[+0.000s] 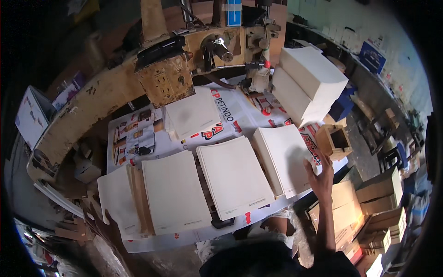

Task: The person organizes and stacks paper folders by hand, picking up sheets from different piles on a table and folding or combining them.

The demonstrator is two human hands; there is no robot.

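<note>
Four stacks of white paper lie in a row across the table. My right hand (321, 179) is at the right edge of the rightmost paper stack (287, 159), thumb and fingers apart. My left hand (105, 227), in shadow, is beside the outer edge of the leftmost paper stack (117, 198), its fingers spread. Brown card strips (140, 201) run along that stack's right side. Between them lie the second paper stack (175, 191) and the third paper stack (235, 177), each with small print near its lower edge. Whether either hand presses on the paper I cannot tell.
A worn machine frame (106, 99) curves behind the table, its rusty box (164, 82) overhanging a smaller paper pile (194, 111). A tall block of paper (307, 83) stands back right, near a wooden box (333, 141). Cardboard cartons (341, 210) sit on the floor at right.
</note>
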